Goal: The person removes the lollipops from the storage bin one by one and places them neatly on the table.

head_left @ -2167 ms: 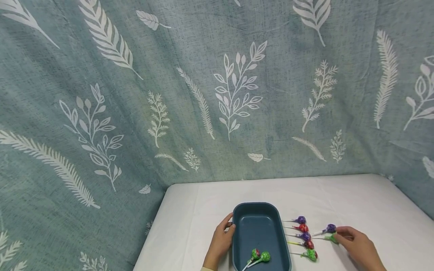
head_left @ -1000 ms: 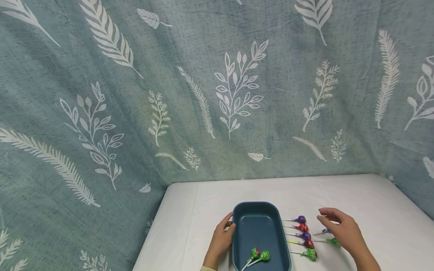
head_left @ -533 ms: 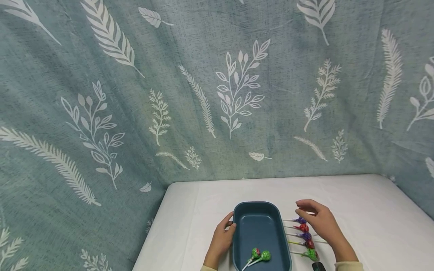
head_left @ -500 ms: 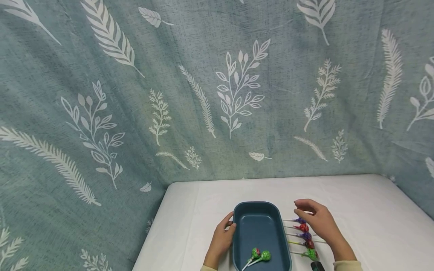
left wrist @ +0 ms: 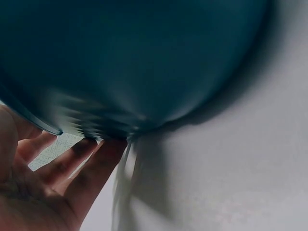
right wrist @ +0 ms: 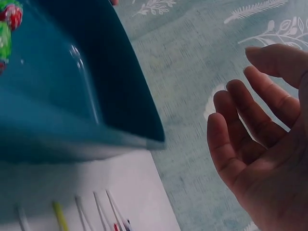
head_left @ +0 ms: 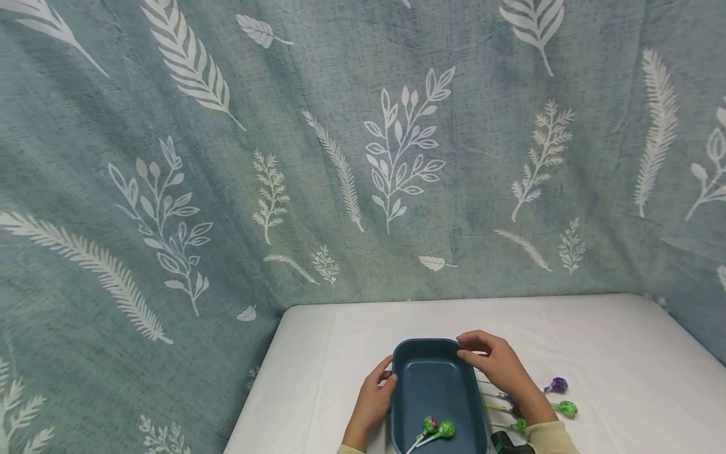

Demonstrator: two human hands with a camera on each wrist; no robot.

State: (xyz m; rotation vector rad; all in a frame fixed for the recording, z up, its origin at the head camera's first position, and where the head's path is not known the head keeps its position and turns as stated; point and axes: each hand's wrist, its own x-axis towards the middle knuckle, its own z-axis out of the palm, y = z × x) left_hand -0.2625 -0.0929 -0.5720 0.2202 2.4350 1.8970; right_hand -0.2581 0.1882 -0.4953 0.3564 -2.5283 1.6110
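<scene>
My left hand (head_left: pixel 371 403) rests at the left wall of a dark blue tray (head_left: pixel 398 416), fingertips against its outer side in the left wrist view. Inside the tray's near end lie two lollipops, one wrapped in green and red (head_left: pixel 428 424), the other in green (head_left: pixel 447 429). Over the tray's far right corner hovers my right hand (head_left: pixel 496 362), its fingers loosely bent and nothing between them. The right wrist view shows this hand (right wrist: pixel 269 139) apart from the tray. Below it, a row of several lollipops, including a green one (head_left: pixel 518 427), is partly hidden by the forearm.
Right of the forearm, a purple lollipop (head_left: pixel 558 385) and a green lollipop (head_left: pixel 567 409) lie on the white table (head_left: pixel 624 353). A black device (head_left: pixel 509 444) is at the right wrist. A leaf-patterned curtain (head_left: pixel 351 157) hangs behind the table.
My right hand has left the green lollipop at the right and moved left across the row to the tray's far right corner. My left hand has stayed at the tray.
</scene>
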